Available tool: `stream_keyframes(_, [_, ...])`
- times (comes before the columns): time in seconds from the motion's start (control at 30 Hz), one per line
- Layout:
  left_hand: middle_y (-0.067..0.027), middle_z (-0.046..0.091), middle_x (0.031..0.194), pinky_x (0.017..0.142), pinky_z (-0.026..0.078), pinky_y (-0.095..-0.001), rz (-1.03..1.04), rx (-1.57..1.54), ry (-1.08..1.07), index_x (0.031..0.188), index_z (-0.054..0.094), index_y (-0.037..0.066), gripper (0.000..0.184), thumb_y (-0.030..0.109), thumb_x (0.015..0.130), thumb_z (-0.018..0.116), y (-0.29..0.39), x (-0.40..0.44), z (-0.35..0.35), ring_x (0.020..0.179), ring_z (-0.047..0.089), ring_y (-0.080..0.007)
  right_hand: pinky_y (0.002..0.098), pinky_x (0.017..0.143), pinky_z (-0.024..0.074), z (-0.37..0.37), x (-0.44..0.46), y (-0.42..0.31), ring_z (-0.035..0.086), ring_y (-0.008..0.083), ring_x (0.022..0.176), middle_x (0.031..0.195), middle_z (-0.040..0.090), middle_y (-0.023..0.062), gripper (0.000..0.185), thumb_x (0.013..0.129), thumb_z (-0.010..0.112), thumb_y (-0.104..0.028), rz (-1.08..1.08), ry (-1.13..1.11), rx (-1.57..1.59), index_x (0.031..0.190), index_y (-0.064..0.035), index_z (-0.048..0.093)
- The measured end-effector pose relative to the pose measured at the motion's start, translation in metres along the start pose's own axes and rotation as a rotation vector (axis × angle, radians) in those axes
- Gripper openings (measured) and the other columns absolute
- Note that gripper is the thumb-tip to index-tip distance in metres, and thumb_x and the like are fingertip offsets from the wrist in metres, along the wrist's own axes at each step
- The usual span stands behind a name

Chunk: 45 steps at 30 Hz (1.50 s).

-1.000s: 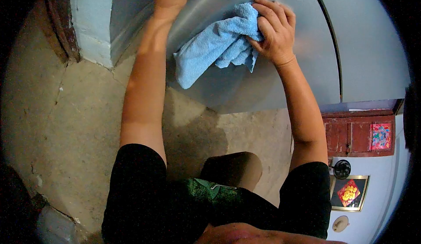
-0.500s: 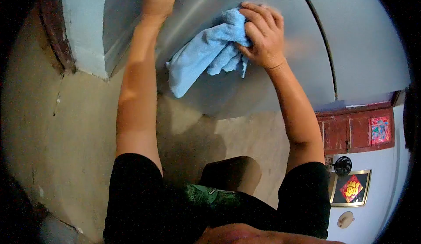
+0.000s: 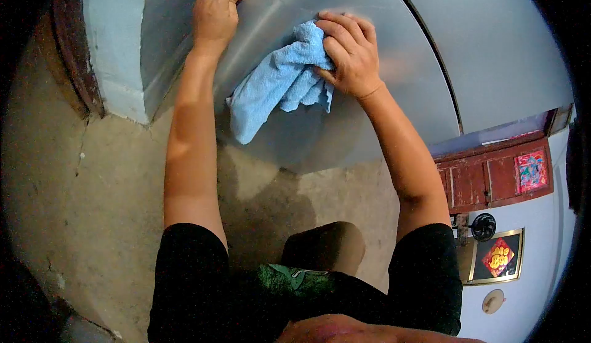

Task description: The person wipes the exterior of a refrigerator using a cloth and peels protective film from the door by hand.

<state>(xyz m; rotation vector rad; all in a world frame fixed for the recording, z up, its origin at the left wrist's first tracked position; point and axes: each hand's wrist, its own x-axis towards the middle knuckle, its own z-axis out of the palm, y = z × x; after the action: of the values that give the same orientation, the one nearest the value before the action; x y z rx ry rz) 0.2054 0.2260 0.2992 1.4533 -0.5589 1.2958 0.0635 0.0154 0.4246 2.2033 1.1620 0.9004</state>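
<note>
Uneven light, shadowed floor (image 3: 261,210), fisheye distortion

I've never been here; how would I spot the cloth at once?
Look to the big, shiny grey panel at the top of the view, crossed by a dark seam. Left of that seam, the right hand holds the cloth against the panel. It is the bunched, light-blue piece with loose folds, unlike the smooth grey around it.

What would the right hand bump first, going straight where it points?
Probably the grey panel: the right hand, holding the cloth, looks right up against it, though the depth is unclear.
</note>
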Motion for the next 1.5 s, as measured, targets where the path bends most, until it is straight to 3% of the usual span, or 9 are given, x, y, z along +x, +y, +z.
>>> stream_keyframes(0.2, [-0.0154, 0.06, 0.104, 0.089, 0.044, -0.0442, -0.079, -0.014, -0.039, 0.094, 0.062, 0.004, 0.007, 0.008, 0.089, 0.058, -0.013, -0.011, 0.005, 0.101, 0.056, -0.0358, 0.0437, 0.102, 0.0395, 0.0, 0.001, 0.001, 0.057, 0.0227, 0.122, 0.123, 0.064, 0.0043, 0.043, 0.059, 0.079, -0.036, -0.011, 0.013, -0.005, 0.087, -0.012, 0.057])
stream_keyframes(0.27, [-0.0062, 0.062, 0.096, 0.078, 0.052, -0.0323, -0.013, 0.049, 0.073, 0.099, 0.068, 0.005, 0.015, 0.011, 0.087, 0.073, -0.015, -0.013, 0.013, 0.086, 0.063, -0.0184, 0.0437, 0.102, 0.0394, -0.001, 0.001, 0.0, 0.057, 0.0223, 0.122, 0.123, 0.064, 0.0041, 0.043, 0.059, 0.079, -0.035, -0.014, 0.016, -0.002, 0.087, -0.012, 0.057])
stream_keyframes(0.47, [-0.008, 0.062, 0.086, 0.072, 0.05, -0.0364, -0.435, -0.388, 0.262, 0.09, 0.064, 0.005, 0.021, 0.023, 0.087, 0.075, 0.007, -0.015, 0.012, 0.077, 0.06, -0.0263, 0.0442, 0.103, 0.0395, -0.004, 0.001, -0.002, 0.057, 0.0225, 0.123, 0.123, 0.064, 0.0041, 0.04, 0.062, 0.078, -0.035, 0.005, 0.002, 0.007, 0.087, -0.0118, 0.057])
stream_keyframes(0.7, [-0.0098, 0.065, 0.085, 0.069, 0.048, -0.0454, -0.459, 0.062, -0.036, 0.079, 0.062, 0.006, 0.031, 0.033, 0.086, 0.075, 0.029, -0.007, 0.005, 0.078, 0.061, -0.0347, 0.0454, 0.103, 0.0395, -0.006, 0.003, -0.004, 0.056, 0.0239, 0.124, 0.123, 0.064, 0.0048, 0.042, 0.059, 0.078, -0.034, 0.008, -0.017, 0.019, 0.087, -0.0114, 0.056])
stream_keyframes(0.93, [-0.013, 0.062, 0.081, 0.067, 0.048, -0.0451, -0.371, 0.041, 0.044, 0.088, 0.062, 0.005, 0.026, 0.03, 0.096, 0.063, 0.029, -0.007, 0.009, 0.073, 0.06, -0.0339, 0.0462, 0.104, 0.0384, -0.003, 0.003, -0.004, 0.056, 0.0245, 0.123, 0.124, 0.064, 0.0057, 0.042, 0.06, 0.077, -0.035, 0.014, -0.007, 0.025, 0.088, -0.0107, 0.057])
stream_keyframes(1.13, [-0.0136, 0.064, 0.097, 0.078, 0.048, -0.046, -0.472, 0.039, -0.013, 0.096, 0.063, 0.006, 0.016, 0.023, 0.096, 0.06, 0.022, -0.006, 0.013, 0.087, 0.061, -0.0333, 0.0467, 0.103, 0.0388, -0.006, 0.004, -0.004, 0.057, 0.0252, 0.123, 0.123, 0.064, 0.0065, 0.041, 0.064, 0.075, -0.038, 0.007, -0.036, 0.003, 0.089, -0.0104, 0.058])
stream_keyframes(1.23, [-0.0108, 0.06, 0.131, 0.102, 0.042, -0.0493, -0.061, 0.181, 0.241, 0.125, 0.062, 0.013, 0.031, 0.022, 0.095, 0.059, 0.035, -0.001, 0.023, 0.121, 0.055, -0.0324, 0.0469, 0.102, 0.0395, -0.005, 0.005, -0.003, 0.057, 0.0256, 0.122, 0.122, 0.064, 0.0069, 0.041, 0.065, 0.074, -0.04, -0.005, -0.016, 0.0, 0.087, -0.0102, 0.057])
stream_keyframes(1.3, [-0.0004, 0.04, 0.158, 0.119, 0.023, -0.0545, 0.009, 0.211, -0.08, 0.15, 0.045, 0.022, 0.056, 0.021, 0.095, 0.058, 0.056, -0.005, 0.028, 0.147, 0.032, -0.0282, 0.0469, 0.101, 0.0402, -0.008, 0.005, -0.004, 0.057, 0.0254, 0.122, 0.12, 0.065, 0.007, 0.042, 0.065, 0.075, -0.041, -0.002, -0.042, -0.013, 0.087, -0.01, 0.057])
stream_keyframes(1.5, [0.0068, 0.03, 0.163, 0.123, 0.014, -0.0547, 0.13, 0.187, -0.25, 0.155, 0.038, 0.026, 0.064, 0.022, 0.093, 0.055, 0.081, -0.022, 0.045, 0.152, 0.024, -0.0196, 0.0464, 0.101, 0.0392, -0.007, 0.005, -0.004, 0.058, 0.0252, 0.12, 0.119, 0.065, 0.0072, 0.039, 0.064, 0.075, -0.036, 0.007, -0.006, 0.02, 0.083, -0.0078, 0.057])
